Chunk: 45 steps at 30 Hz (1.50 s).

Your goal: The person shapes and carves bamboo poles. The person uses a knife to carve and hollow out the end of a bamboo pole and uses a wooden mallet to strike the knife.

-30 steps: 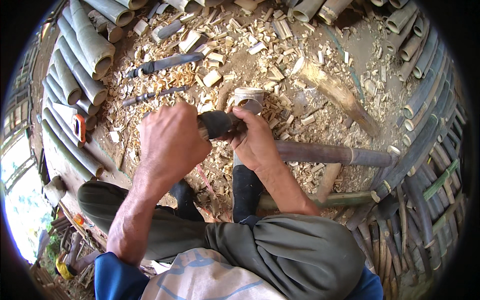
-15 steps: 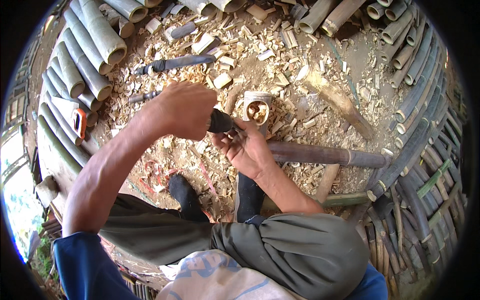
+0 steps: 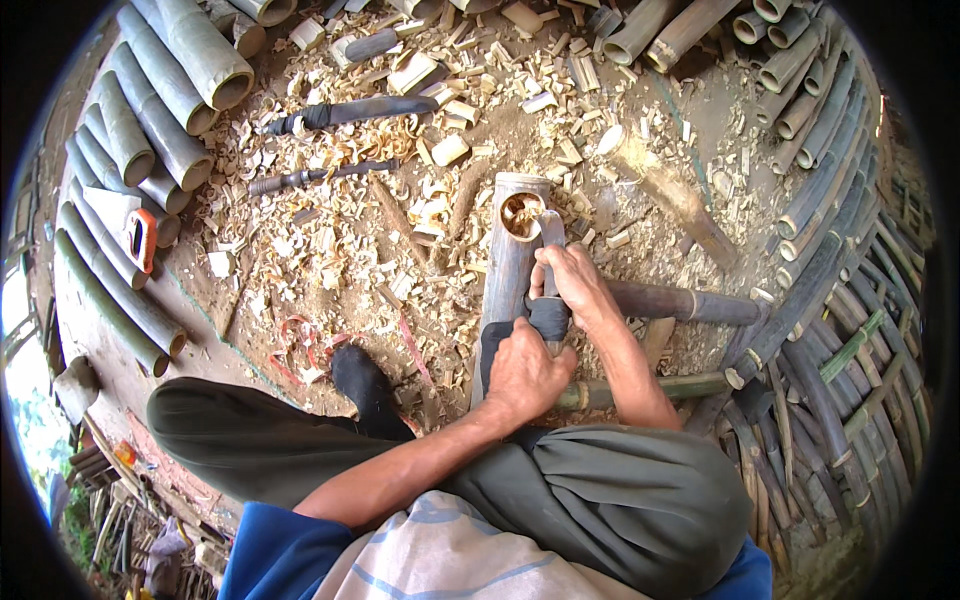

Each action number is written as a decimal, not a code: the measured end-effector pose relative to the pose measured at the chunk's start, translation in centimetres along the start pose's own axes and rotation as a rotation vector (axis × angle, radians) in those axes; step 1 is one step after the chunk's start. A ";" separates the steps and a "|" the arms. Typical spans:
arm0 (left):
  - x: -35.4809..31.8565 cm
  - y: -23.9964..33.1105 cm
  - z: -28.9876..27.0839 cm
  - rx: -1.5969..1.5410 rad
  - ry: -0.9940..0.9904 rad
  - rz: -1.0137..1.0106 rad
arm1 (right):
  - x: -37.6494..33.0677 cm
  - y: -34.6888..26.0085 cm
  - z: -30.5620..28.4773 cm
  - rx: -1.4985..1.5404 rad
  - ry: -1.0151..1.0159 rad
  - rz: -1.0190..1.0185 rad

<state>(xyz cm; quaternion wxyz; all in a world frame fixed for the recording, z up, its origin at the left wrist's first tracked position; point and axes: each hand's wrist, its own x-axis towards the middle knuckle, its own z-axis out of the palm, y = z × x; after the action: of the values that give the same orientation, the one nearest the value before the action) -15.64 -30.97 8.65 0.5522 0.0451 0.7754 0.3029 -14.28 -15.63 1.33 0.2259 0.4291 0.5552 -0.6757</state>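
A bamboo tube (image 3: 502,275) slants up between my feet, with a round hole (image 3: 520,212) cut in its wall near the top end. Pale curled shavings show inside that hole. My left hand (image 3: 530,368) is closed round the dark wrapped handle of a knife (image 3: 549,318). Further up the same knife, my right hand (image 3: 570,283) is closed with its fingers round the part near the blade. The blade's end lies at the lower right rim of the hole. Most of the blade is hidden by my right hand.
Wood chips and shavings cover the ground. Beyond my hands lie a black-handled knife (image 3: 350,113) and a slim long-handled tool (image 3: 322,176). A saw with an orange grip (image 3: 142,240) rests on bamboo tubes at left. More bamboo is stacked at right; a dark pole (image 3: 685,303) lies beside my right arm.
Both hands have moved right with the knife, my left hand also dropping toward me. The blade now meets the tube's hole. My left arm no longer covers the slim tool.
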 end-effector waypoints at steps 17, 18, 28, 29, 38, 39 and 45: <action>3.8 6.3 -18.8 1.004 0.354 0.347 | 1.3 -2.9 8.1 1.188 -0.290 -0.125; 4.1 8.4 -18.4 1.108 0.357 0.388 | 1.6 -2.8 7.7 1.294 -0.319 -0.110; 4.6 5.4 -17.4 1.042 0.314 0.320 | 1.6 -3.0 8.5 1.128 -0.088 -0.016; 4.2 4.2 -18.1 0.912 0.279 0.265 | 1.1 -3.7 8.1 1.003 -0.146 -0.043; 1.9 13.6 -12.5 1.315 0.255 0.355 | 2.3 -1.1 6.1 1.568 -0.470 -0.026; 1.9 12.9 -12.1 1.354 0.299 0.360 | 2.6 -0.7 6.1 1.570 -0.409 -0.002; -1.0 5.2 -11.0 1.043 -0.301 0.335 | -4.2 0.0 4.5 0.898 -0.343 0.039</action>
<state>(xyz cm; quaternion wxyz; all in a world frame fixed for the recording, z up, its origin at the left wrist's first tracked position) -26.35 -31.76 14.41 0.5058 0.4770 0.7173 -0.0466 -13.55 -20.62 4.89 0.1192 0.3768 0.1549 -0.9054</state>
